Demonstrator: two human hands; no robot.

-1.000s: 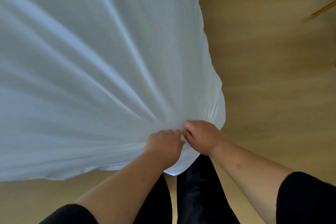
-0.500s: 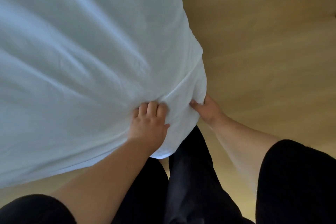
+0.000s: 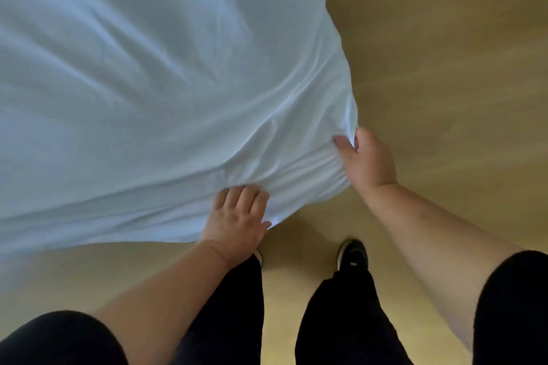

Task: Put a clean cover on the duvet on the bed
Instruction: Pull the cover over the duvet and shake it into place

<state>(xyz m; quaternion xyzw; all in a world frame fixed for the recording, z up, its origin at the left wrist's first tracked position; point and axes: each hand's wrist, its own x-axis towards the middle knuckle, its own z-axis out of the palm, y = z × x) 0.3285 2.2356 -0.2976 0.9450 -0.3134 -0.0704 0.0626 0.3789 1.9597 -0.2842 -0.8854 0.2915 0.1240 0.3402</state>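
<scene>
Spreading up-left from both hands' grip [image 3: 363, 157]: white cover [image 3: 142, 92].

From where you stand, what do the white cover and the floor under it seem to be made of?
The white duvet cover looks like thin woven fabric, probably cotton, with a matte finish: it falls in soft folds and bunches into fine gathers where the left hand and the right hand grip it. The tan floor looks like smooth wood or laminate with a faint grain; blur leaves this open.

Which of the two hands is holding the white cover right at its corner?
The right hand: it pinches the white cover at the outer corner, while the left hand grips the bunched near edge further in.
</scene>
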